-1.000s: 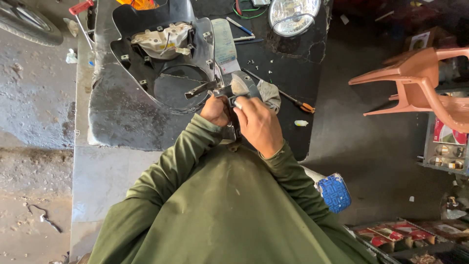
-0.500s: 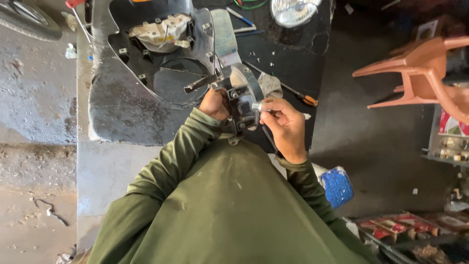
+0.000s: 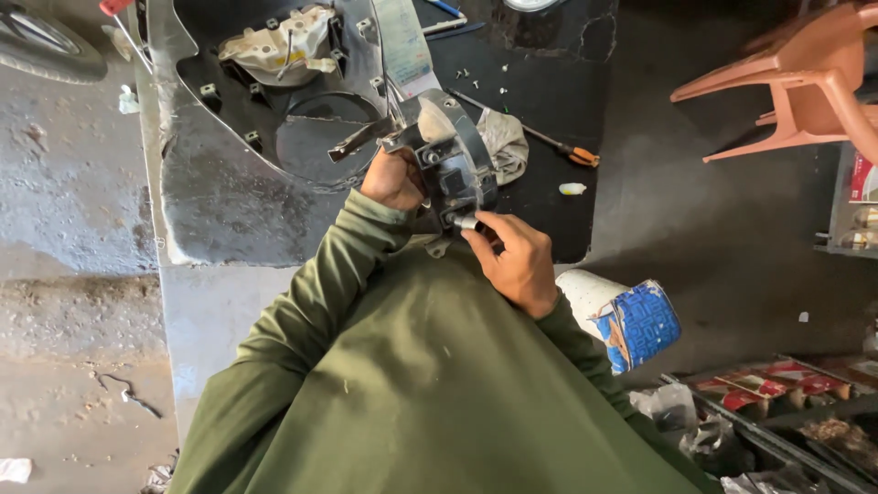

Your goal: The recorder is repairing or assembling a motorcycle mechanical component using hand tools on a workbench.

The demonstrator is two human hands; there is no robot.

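Observation:
My left hand grips a dark round headlamp housing from its left side and holds it up over the black mat. A metal bracket sticks out of the housing to the left. My right hand is just below the housing, its fingertips pinching a small silvery part at the housing's lower edge. Both arms are in green sleeves.
A black fairing panel with a round opening lies ahead, an off-white part in it. A rag, an orange-handled screwdriver and small screws lie on the mat. A pink plastic chair stands right; a blue-and-white container sits near my right elbow.
The view has drawn closer. My right hand has moved from the housing's right side down to its lower edge and now pinches the small silvery part. My left hand keeps its grip.

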